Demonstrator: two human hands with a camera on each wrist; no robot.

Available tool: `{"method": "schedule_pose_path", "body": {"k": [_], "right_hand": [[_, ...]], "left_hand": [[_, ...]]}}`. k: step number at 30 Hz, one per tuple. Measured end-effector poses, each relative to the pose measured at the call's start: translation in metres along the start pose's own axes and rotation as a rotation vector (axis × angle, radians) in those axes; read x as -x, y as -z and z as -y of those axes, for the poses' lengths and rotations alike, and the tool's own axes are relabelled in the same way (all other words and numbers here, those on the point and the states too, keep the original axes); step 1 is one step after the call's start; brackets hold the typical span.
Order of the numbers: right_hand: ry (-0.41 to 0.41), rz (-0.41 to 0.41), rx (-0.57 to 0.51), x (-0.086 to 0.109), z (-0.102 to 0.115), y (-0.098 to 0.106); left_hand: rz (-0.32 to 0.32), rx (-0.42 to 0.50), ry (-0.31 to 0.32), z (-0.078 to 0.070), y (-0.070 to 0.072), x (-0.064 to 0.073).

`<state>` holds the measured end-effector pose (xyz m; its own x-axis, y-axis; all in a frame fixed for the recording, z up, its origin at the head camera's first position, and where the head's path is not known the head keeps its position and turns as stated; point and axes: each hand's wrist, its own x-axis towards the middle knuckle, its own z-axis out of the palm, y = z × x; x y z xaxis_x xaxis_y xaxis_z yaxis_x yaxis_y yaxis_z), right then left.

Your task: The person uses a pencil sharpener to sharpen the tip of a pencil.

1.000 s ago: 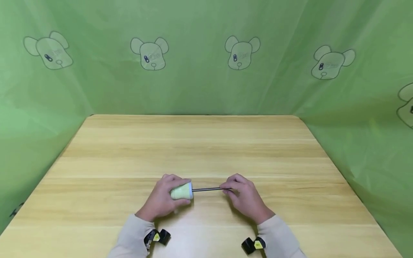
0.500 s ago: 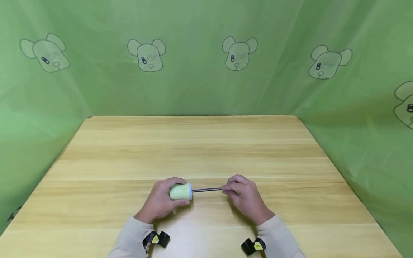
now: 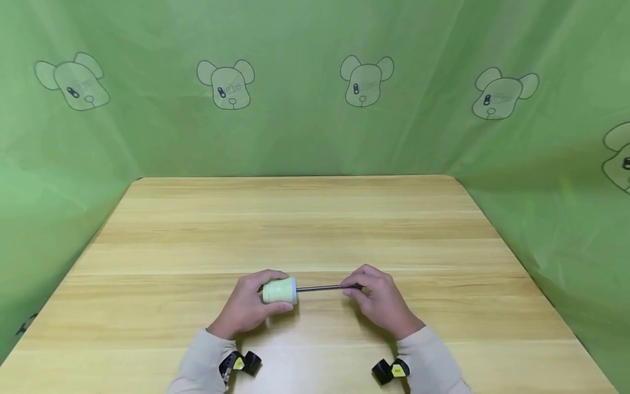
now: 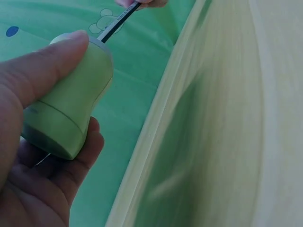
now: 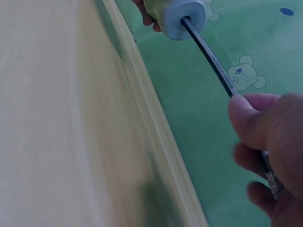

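My left hand (image 3: 246,303) grips a pale green pencil sharpener (image 3: 279,291), fingers on its far side and thumb on its near side. In the left wrist view the sharpener (image 4: 78,94) has a narrowed waist and a pale rim. A dark pencil (image 3: 320,288) with light lettering reaches from the hole in that rim towards my right hand (image 3: 379,298). Thumb and fingers of the right hand pinch the pencil, and its rear end (image 5: 272,182) shows below them in the right wrist view. The pencil's tip is hidden inside the sharpener.
Both hands are above the near part of a wood-grain table (image 3: 305,224). A green curtain (image 3: 295,137) with bear-head drawings hangs behind and at both sides. Black cameras (image 3: 252,363) are strapped to both wrists.
Both hands have shifted slightly to the right with the sharpener and pencil. The right hand changes its finger position on the pencil, and a bit more of the pencil's rear end shows.
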<state>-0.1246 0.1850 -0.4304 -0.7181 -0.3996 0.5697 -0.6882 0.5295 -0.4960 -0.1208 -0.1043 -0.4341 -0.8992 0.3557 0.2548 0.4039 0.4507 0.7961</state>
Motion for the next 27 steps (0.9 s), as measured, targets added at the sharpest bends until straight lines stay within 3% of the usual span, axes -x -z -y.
{"method": "schedule_pose_path", "body": {"k": [4, 10, 12, 22, 27], "right_hand": [[0.038, -0.074, -0.002, 0.001, 0.000, -0.005], [0.118, -0.152, 0.014, -0.001, 0.001, -0.011], [0.130, -0.164, 0.010, -0.002, 0.002, -0.012], [0.134, -0.130, -0.027, -0.003, 0.003, -0.017], [0.047, -0.062, -0.046, -0.003, 0.005, -0.015]], "left_hand": [[0.010, 0.033, 0.048, 0.000, 0.000, 0.001], [-0.057, 0.201, 0.112, 0.002, 0.001, 0.001], [-0.060, 0.219, 0.120, 0.002, 0.002, 0.000], [-0.060, 0.172, 0.080, 0.000, -0.002, -0.002], [-0.070, 0.172, 0.047, -0.001, -0.002, -0.001]]}}
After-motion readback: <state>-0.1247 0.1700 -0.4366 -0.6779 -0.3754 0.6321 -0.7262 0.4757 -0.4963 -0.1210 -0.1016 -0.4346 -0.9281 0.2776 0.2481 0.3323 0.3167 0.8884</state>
